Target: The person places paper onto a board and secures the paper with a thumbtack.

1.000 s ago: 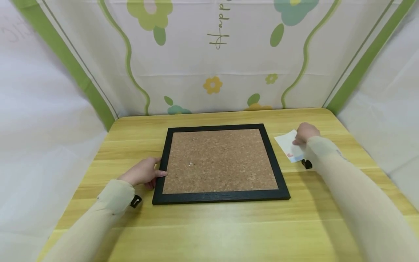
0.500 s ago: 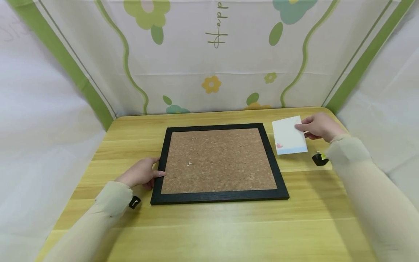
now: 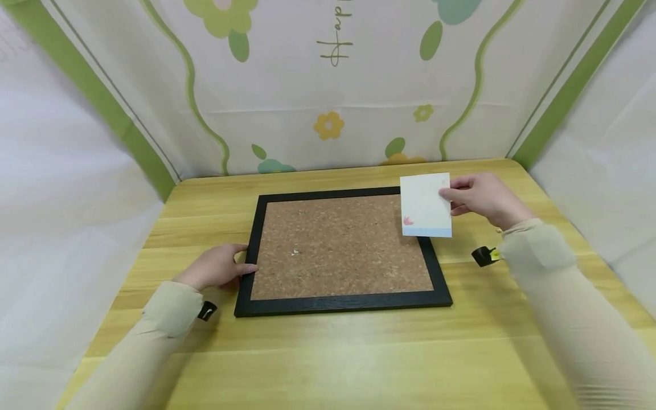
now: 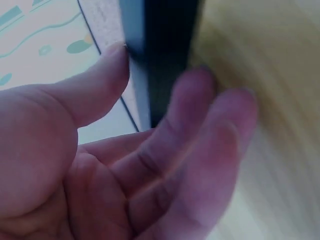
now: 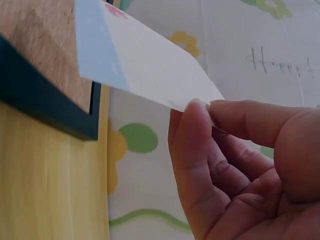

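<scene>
Board (image 3: 338,247) lies flat on the table (image 3: 328,353), left side gripped by the left hand (image 3: 214,266), perhaps loosely (fingers blurred), so it could slide. Beyond, the right hand (image 3: 484,198) pinches a note (image 3: 424,205) by one edge above the far right corner; so slight a hold could let it slip.

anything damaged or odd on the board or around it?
Small white mark left of centre on the cork board: it breaks the brown surface, too small to tell if it's a chip or debris. The lettering on the backdrop runs sideways in the head view. No spill seen.
</scene>
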A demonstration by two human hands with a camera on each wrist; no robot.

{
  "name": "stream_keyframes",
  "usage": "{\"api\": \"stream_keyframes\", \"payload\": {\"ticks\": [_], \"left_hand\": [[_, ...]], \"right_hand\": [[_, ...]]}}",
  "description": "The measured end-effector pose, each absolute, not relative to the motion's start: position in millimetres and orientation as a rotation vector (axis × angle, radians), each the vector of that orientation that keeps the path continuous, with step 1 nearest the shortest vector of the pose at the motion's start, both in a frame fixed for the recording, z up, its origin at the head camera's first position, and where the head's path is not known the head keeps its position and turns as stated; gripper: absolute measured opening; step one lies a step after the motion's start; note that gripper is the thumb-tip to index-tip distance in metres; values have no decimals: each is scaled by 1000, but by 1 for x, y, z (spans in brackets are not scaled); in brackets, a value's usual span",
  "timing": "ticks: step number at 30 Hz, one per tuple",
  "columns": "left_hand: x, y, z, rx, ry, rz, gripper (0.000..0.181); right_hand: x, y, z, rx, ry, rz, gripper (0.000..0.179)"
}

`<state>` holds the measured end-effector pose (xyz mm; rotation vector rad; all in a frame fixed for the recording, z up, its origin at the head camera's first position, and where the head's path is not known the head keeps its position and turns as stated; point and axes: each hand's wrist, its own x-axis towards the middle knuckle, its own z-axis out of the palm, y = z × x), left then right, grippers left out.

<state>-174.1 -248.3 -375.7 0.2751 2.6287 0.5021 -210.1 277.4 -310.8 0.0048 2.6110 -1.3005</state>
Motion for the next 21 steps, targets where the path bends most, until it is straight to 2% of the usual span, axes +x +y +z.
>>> {"api": "stream_keyframes", "payload": {"ticks": [5, 11, 15, 21], "left_hand": [[-172, -245, -363, 276, 2714, 507, 64], [-166, -217, -348, 360, 2760, 712, 45], [-163, -191, -350, 414, 2712, 946, 36], [-161, -157, -358, 437, 2619, 1173, 33]], "right_hand": [[-206, 259, -309, -34, 2591, -1352, 46], [-204, 242, -314, -75, 2549, -1356, 46], [-202, 229, -317, -96, 2517, -1371, 44], [-201, 212, -327, -135, 2490, -1395, 33]]}}
